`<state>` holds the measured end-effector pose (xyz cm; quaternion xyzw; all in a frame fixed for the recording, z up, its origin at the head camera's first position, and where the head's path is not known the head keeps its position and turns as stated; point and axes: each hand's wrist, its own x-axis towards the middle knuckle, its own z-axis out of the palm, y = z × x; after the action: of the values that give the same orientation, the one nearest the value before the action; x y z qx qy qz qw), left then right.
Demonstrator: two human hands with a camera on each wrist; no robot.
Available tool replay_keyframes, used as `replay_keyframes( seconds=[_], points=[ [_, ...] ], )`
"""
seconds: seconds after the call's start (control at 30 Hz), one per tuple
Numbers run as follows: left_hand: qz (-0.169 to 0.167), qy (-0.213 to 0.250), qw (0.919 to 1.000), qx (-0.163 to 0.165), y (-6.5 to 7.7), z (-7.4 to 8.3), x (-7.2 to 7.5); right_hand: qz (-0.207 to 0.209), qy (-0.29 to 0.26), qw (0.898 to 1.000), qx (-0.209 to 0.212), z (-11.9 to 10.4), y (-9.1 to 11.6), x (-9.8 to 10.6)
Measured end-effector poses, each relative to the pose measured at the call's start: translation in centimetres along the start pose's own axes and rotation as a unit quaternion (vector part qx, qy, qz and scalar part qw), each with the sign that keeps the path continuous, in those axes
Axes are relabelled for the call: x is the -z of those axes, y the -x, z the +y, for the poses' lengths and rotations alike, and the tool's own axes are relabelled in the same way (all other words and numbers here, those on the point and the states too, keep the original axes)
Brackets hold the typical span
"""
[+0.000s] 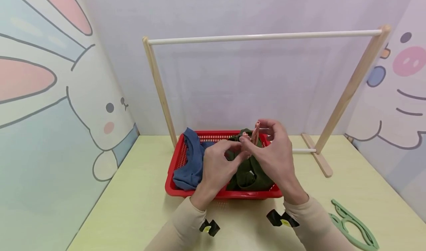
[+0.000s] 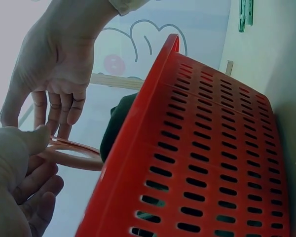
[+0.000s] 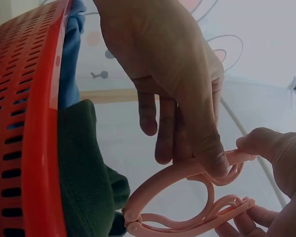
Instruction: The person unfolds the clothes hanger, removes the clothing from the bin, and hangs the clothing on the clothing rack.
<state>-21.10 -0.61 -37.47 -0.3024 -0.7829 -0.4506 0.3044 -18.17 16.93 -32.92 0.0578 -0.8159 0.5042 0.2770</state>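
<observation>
Over the right part of the basket, both hands hold a pink folding clothes hanger (image 3: 165,180), its two arms folded close together. My left hand (image 1: 221,162) pinches it between thumb and fingers. My right hand (image 1: 274,151) grips its end, the thumb on one arm and fingers on the other, as the right wrist view shows. Below the hands, a dark green garment (image 1: 256,177) lies bunched in the red basket (image 1: 233,195). The left wrist view shows the hanger (image 2: 76,158) beside the basket's rim, partly covered by the left thumb.
A blue garment (image 1: 191,162) fills the basket's left side and hangs over its rim. Behind it stands a wooden rack with a white rail (image 1: 266,36). A green folding hanger (image 1: 357,229) lies on the table at the lower right. Cartoon walls enclose the table.
</observation>
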Motion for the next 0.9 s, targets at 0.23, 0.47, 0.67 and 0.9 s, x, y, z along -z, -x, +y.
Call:
replay_keyframes(
  seconds=[0.23,0.47,0.67,0.9],
  points=[
    [0.018,0.001,0.9998,-0.008,-0.1,-0.3,0.1,-0.014,0.014,1.0,-0.005,-0.2,0.1,-0.1],
    [0.018,0.006,0.9997,0.015,-0.6,-0.8,1.1,-0.025,0.025,0.999,-0.006,-0.6,0.0,0.4],
    [-0.004,0.017,0.9989,0.043,-1.1,-1.2,1.9,-0.072,0.032,0.997,0.006,0.0,-1.2,2.3],
    [-0.04,0.042,0.9951,0.08,-1.2,-1.3,2.1,-0.169,-0.003,0.985,-0.029,1.1,-2.5,4.3]
  ],
)
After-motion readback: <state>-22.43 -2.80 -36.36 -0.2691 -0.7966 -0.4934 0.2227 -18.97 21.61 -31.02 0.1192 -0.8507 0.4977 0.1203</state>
